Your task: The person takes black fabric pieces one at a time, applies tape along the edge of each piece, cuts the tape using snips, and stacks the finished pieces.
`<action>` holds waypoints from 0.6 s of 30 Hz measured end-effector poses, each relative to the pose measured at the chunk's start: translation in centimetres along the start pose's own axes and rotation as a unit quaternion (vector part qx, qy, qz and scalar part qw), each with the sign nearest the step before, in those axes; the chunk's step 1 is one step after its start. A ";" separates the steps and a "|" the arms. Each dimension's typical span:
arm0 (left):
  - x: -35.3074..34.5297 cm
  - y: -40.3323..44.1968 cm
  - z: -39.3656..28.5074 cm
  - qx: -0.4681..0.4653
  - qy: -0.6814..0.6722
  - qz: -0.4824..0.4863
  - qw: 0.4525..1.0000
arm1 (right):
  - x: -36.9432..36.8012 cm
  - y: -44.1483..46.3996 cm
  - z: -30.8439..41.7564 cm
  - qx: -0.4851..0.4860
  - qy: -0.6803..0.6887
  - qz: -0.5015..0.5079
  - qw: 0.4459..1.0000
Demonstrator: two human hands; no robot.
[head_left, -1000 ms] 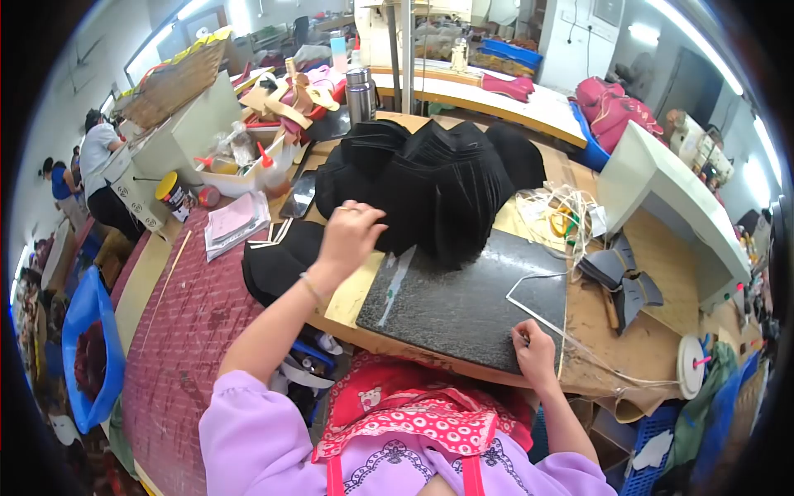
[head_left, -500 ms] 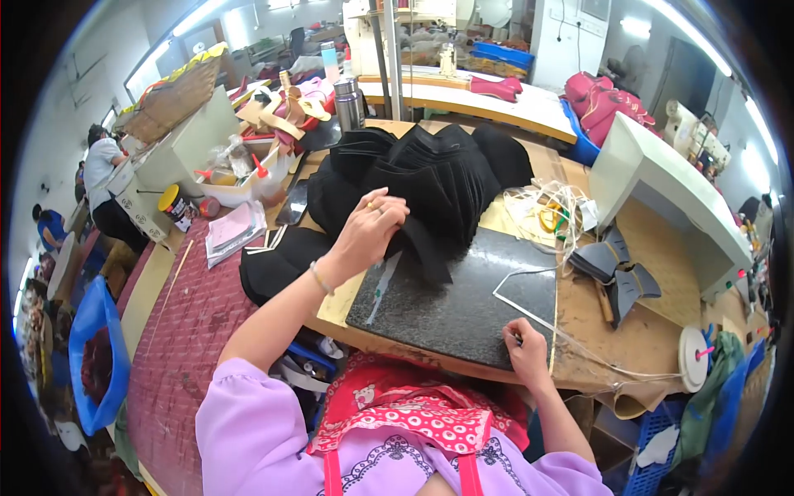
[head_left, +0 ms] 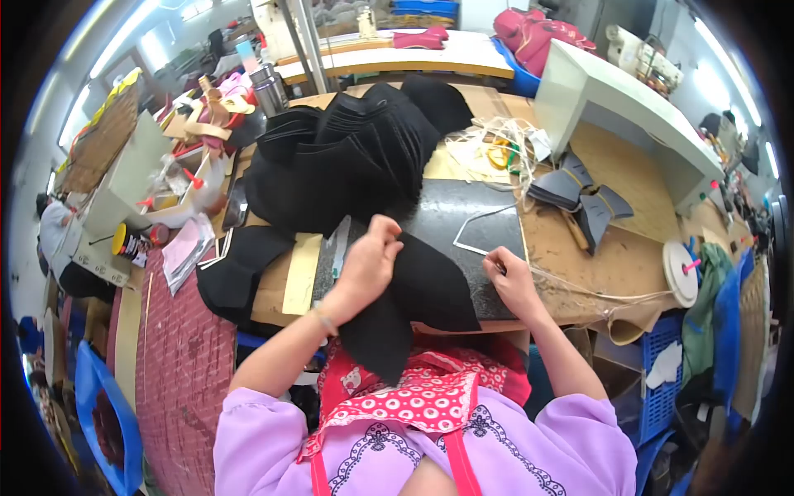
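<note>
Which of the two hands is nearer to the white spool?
Right. The right hand is at the dark board's right edge, left of the spool; the left hand is farther left, holding a black piece.

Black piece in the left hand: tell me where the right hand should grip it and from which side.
Probably best by the outer edge of the right-hand lobe of the black piece, coming from the right. That lobe spreads over the dark slab toward the right hand, its edge uncovered, while the left hand holds the piece near its top.
</note>
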State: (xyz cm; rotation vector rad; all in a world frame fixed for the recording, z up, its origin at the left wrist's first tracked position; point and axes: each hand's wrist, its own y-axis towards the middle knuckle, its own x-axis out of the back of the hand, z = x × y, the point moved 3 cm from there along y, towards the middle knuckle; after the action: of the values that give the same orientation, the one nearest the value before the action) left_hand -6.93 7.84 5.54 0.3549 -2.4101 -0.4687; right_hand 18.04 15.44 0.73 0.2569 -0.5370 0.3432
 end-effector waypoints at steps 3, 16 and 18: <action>-3.7 -1.3 1.4 -0.241 0.246 -0.040 0.938 | 0.5 0.7 0.5 0.075 -0.104 -0.058 0.990; -2.3 -10.4 0.7 -0.153 0.236 0.064 0.958 | 0.1 2.6 0.1 0.118 -0.209 -0.039 0.970; -2.8 -11.1 0.5 -0.156 0.234 0.076 0.957 | 0.3 2.5 1.6 0.105 -0.155 -0.031 0.982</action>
State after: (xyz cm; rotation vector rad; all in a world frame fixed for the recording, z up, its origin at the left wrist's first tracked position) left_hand -3.65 -1.03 -0.97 0.1184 -1.8523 -0.6085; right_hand 16.60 17.28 2.62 0.5351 -0.7993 0.3001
